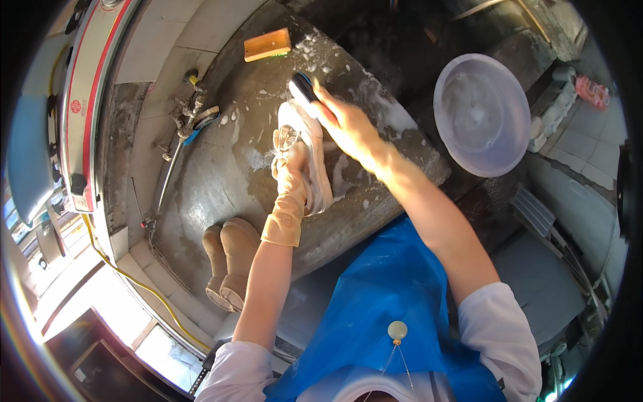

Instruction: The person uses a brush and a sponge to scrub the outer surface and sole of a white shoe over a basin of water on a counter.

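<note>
My left hand (294,168), in a tan rubber glove, is pushed into the opening of a light-coloured laced shoe (315,171) and holds it on its side over the wet concrete slab (201,176). Bare and slightly blurred, my right hand (346,123) grips a scrubbing brush (301,89) with a dark blue and black back; its pale bristles are at the toe end of the shoe. Beyond the shoe, a wooden brush (268,44) with green bristles lies on the slab among patches of white foam.
A pair of tan boots (233,256) stands on the slab at lower left. By the wall are metal taps and pipes (183,113), with a blue brush (203,122) beside them. A whitish plastic basin (482,115) of cloudy water stands at right, past the slab's edge.
</note>
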Tool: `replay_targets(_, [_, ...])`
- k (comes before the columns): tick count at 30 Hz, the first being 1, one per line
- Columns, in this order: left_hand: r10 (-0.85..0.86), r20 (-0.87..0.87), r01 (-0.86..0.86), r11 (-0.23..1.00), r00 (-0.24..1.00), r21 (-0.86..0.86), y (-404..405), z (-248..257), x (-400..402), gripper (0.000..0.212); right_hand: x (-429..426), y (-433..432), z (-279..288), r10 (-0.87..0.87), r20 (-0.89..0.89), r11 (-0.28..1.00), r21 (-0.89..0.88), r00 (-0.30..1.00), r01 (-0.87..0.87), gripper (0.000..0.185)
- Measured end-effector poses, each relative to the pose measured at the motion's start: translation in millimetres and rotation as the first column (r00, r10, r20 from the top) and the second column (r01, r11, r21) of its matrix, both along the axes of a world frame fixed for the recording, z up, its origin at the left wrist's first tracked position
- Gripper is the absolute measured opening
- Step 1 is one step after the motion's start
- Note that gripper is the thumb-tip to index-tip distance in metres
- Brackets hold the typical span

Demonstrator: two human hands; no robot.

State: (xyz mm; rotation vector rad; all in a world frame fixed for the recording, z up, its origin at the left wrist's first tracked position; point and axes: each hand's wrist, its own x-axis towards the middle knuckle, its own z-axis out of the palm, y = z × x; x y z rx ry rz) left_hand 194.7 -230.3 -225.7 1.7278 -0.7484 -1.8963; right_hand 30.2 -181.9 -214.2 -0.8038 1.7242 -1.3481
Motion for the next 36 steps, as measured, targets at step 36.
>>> replay_targets(36, [0.042,0.031,-0.027,0.924,0.999,-0.382,-19.5,-19.9,-25.9,0.043,69.5,125.9,-6.9,0.047,-0.139,0.998,-0.031,0.989,-0.052,0.060])
